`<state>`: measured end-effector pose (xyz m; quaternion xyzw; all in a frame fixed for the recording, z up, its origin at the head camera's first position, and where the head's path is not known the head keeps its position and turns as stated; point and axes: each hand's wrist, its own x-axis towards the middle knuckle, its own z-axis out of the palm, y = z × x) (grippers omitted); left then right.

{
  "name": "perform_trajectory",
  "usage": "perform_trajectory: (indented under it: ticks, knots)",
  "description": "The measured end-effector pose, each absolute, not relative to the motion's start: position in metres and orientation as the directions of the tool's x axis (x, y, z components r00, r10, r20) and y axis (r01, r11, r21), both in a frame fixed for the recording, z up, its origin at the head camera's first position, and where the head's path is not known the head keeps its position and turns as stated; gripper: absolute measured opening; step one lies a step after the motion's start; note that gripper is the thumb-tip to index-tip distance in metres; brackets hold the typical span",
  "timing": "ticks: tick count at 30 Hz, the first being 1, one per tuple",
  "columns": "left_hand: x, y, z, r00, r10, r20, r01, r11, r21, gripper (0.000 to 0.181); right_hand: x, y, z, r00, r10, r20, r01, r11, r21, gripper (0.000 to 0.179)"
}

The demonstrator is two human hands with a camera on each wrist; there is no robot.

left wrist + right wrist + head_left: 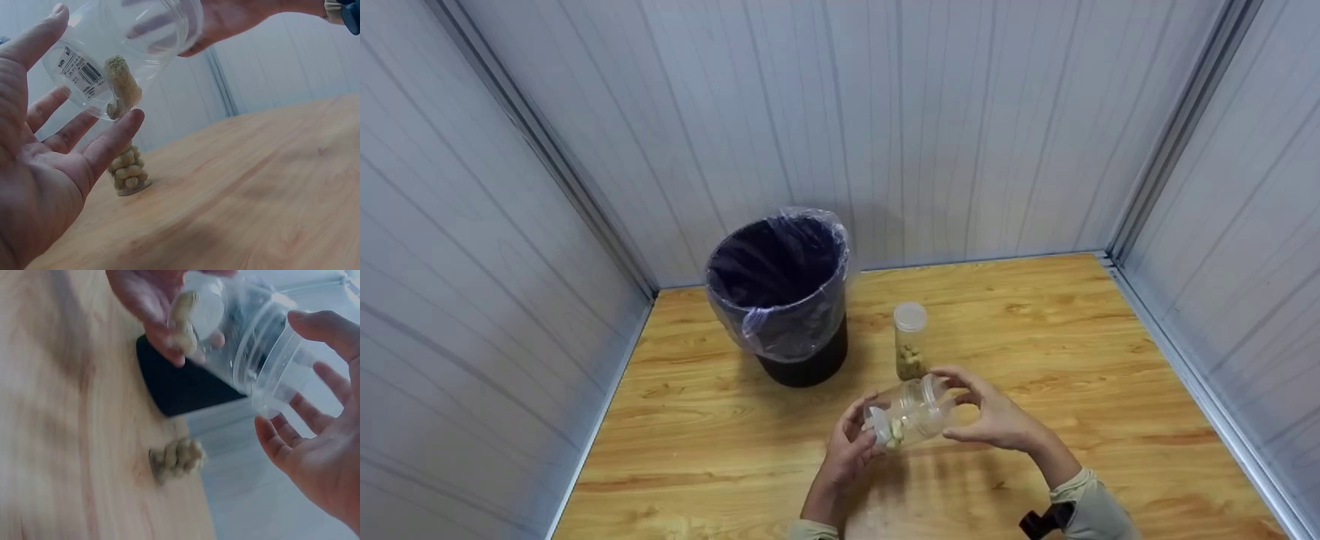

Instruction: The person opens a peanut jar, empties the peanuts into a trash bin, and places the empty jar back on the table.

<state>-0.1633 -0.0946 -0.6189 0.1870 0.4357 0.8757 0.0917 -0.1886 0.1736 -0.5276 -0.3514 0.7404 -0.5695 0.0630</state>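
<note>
L hand (851, 446) gripped the clear jar (911, 412) at 8 o'clock & R hand (994, 416) its ridged end at 3, jar tipped w/ peanut (121, 84) inside, so a weak R pinch could've dropped it, poss. onto the other jar (911, 360) at 12.

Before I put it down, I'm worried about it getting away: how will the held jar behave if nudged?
The jar probably feels light, holding so few peanuts. Its round sides suggest it could roll if laid sideways. The smooth-looking surface may be a bit slippery.
</note>
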Motion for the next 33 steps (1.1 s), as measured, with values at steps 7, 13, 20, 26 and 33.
perform_trajectory:
  ticks: [7, 13, 20, 26, 33]
  knots:
    - [-0.157, -0.092, -0.625, -0.932, 0.290, 0.218, -0.016, -0.632, 0.775, 0.063, -0.210, 0.199, -0.567, -0.844, -0.461, 0.275, -0.491, 0.456, -0.742, 0.061]
    - [-0.156, -0.089, -0.631, -0.927, 0.281, 0.247, -0.007, -0.673, 0.740, 0.061, -0.239, 0.228, -0.600, -0.896, -0.342, 0.284, -0.444, 0.680, -0.583, 0.060]
    - [-0.158, -0.090, -0.631, -0.938, 0.238, 0.253, 0.022, -0.686, 0.727, 0.056, -0.276, 0.275, -0.609, -0.938, -0.310, 0.159, -0.345, 0.772, -0.534, 0.056]
    - [-0.160, -0.087, -0.630, -0.936, 0.226, 0.270, 0.037, -0.700, 0.713, 0.055, -0.300, 0.308, -0.610, -0.971, -0.236, 0.036, -0.214, 0.795, -0.567, 0.057]
    - [-0.161, -0.082, -0.635, -0.930, 0.223, 0.292, 0.050, -0.709, 0.704, 0.054, -0.310, 0.327, -0.614, -0.981, -0.193, -0.033, -0.143, 0.822, -0.551, 0.061]
